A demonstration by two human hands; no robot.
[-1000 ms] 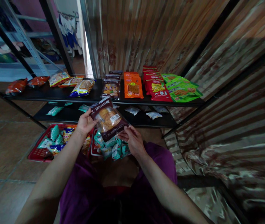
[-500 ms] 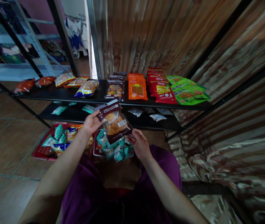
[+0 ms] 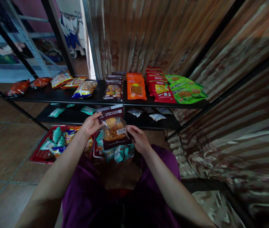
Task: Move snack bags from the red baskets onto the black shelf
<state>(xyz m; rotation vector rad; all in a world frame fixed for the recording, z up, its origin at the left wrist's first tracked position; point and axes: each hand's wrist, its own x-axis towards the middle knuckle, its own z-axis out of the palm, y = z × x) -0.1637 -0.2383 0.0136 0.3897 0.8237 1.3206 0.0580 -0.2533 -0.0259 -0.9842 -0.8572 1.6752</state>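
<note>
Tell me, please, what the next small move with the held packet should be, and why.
I would probably turn the brown packet over: the left hand holds it with its barcode facing the camera, the right hand is at its edge, and the similar packet in front on the upper shelf shows large lettering instead.

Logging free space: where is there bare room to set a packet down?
Lower shelf: between the two front teal packets. Floor: left of the red basket. Crowded: right end of upper shelf, where red packets and green packets overlap.
</note>
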